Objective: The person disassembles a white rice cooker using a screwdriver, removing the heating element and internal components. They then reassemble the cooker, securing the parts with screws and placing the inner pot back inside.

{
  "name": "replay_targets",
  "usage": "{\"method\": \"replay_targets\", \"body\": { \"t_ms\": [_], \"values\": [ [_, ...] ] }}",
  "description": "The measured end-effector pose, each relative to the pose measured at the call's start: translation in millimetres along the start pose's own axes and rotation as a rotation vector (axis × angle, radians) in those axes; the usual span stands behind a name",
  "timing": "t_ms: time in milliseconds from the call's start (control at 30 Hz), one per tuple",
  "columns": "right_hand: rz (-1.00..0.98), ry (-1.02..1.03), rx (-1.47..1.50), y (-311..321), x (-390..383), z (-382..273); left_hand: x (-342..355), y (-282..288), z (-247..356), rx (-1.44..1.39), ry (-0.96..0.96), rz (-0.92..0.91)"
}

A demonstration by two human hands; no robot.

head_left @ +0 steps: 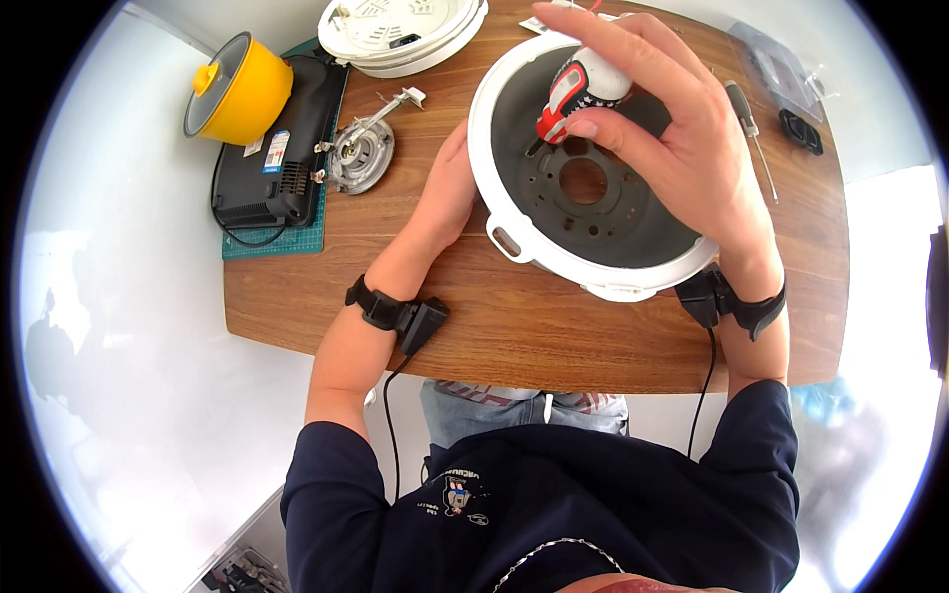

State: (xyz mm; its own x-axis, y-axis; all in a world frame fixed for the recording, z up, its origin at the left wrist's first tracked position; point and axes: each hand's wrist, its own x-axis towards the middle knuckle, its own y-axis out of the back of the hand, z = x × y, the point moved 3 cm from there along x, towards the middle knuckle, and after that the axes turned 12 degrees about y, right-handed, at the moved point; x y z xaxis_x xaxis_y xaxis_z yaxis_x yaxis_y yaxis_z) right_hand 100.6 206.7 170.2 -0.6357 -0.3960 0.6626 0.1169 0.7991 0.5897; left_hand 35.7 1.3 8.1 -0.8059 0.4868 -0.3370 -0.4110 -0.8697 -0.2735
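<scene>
In front of me a white round cooker housing (559,259) with a dark grey inside stands on the table. Several holes surround a large central opening in its bottom. My left hand (453,183) is closed against the housing's left outer side, its fingertips hidden by the rim. Over the opening, my right hand (682,128) holds a red and white electric screwdriver (578,94) between thumb and fingers. The tool tilts, its dark tip pointing down to the left inside the housing; I cannot tell whether it touches a screw.
Left of the housing lies a round metal heating plate (362,158) with a bracket. Beyond are a white round cover (400,35), a black appliance (267,178) on a green mat (311,237), and a yellow pot (247,94). A screwdriver (746,119) and clear plastic box (779,69) lie right.
</scene>
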Motion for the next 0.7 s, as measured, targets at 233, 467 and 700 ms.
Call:
{"method": "replay_targets", "body": {
  "t_ms": [233, 467, 700],
  "values": [
    [0.011, -0.005, -0.096, 3, -2, 7, 2, 3, -1, -0.175, 0.159, -0.094],
    [0.045, 0.043, -0.002, -4, -4, 5, 8, 10, -4, -0.195, 0.203, -0.160],
    [0.081, 0.142, -0.035, -1, -3, 14, 1, 7, -3, -0.217, 0.230, -0.141]
  ]
}}
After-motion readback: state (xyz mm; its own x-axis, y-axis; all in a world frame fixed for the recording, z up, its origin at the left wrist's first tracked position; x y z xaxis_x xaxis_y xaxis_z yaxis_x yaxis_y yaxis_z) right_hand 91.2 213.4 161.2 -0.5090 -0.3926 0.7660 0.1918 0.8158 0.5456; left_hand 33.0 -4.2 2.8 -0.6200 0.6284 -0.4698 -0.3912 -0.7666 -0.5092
